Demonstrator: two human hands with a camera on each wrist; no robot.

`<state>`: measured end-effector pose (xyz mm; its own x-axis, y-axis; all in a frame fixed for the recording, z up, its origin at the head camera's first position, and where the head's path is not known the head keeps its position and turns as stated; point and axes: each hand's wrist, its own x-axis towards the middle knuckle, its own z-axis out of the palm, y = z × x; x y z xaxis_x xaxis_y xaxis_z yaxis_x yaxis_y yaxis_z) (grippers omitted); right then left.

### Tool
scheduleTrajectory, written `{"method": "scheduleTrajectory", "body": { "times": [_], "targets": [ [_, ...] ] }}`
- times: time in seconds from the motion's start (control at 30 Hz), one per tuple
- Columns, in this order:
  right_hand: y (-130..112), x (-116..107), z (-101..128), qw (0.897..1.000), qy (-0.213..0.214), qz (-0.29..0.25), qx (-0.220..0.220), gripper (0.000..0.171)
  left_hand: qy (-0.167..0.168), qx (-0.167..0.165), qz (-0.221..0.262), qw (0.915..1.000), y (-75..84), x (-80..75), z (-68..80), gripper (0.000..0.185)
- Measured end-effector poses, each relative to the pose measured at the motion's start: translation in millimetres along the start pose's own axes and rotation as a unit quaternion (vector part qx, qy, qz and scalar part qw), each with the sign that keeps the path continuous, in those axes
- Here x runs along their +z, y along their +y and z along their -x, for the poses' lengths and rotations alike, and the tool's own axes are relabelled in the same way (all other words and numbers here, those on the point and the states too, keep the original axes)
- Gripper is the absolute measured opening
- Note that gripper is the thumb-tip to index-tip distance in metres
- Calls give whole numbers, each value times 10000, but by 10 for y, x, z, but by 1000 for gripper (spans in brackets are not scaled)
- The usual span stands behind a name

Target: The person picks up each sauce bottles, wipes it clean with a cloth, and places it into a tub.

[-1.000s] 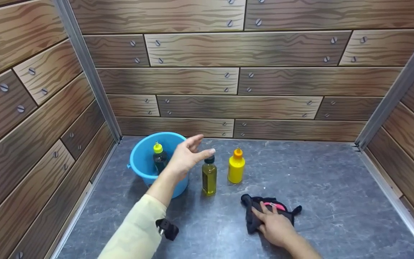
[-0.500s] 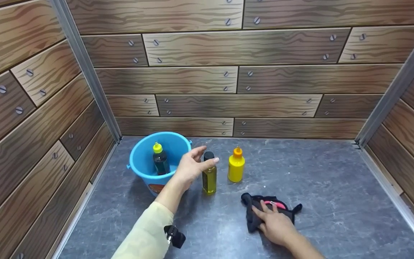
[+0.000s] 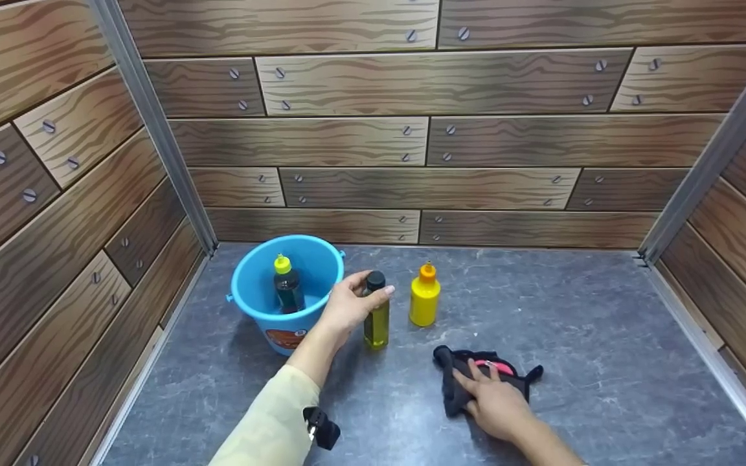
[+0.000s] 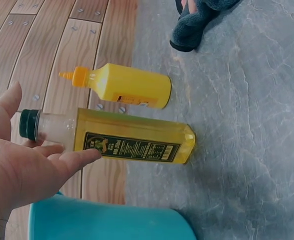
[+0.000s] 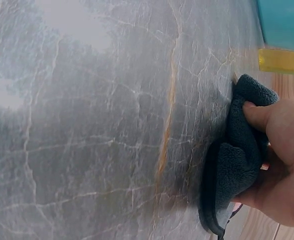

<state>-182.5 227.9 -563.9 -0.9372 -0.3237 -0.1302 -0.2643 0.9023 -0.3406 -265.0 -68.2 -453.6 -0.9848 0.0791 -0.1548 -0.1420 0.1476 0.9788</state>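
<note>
A clear square bottle of yellow-green oil with a dark green cap stands upright on the table. My left hand reaches round its neck, with thumb and fingers on either side of the cap. In the left wrist view, the thumb is apart from the cap and the fingers of the left hand extend past the neck. My right hand rests with spread fingers on a bunched dark cloth with a pink patch. From the right wrist, the thumb presses into the fuzzy cloth.
A blue bucket stands left of the oil bottle, holding a dark bottle with a yellow cap. A yellow squeeze bottle with an orange nozzle stands to the right. Wood-patterned walls enclose the grey marbled tabletop.
My left hand has come down and to the right from beside the bucket to the oil bottle's neck. The right hand and the cloth have stayed in place.
</note>
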Motion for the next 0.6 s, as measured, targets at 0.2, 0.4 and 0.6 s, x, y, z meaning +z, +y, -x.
{"method": "scheduleTrajectory", "body": {
  "times": [0.2,0.4,0.6],
  "targets": [
    [3,1,-2,10000,55,-5,-28,58,164,131,111,9997,-21,58,-32,61],
    [8,16,-8,10000,21,25,15,58,234,159,290,9992,-38,89,-46,51],
    [14,18,-14,10000,-30,-5,55,58,168,-17,368,9992,-35,72,-45,50]
  ]
}}
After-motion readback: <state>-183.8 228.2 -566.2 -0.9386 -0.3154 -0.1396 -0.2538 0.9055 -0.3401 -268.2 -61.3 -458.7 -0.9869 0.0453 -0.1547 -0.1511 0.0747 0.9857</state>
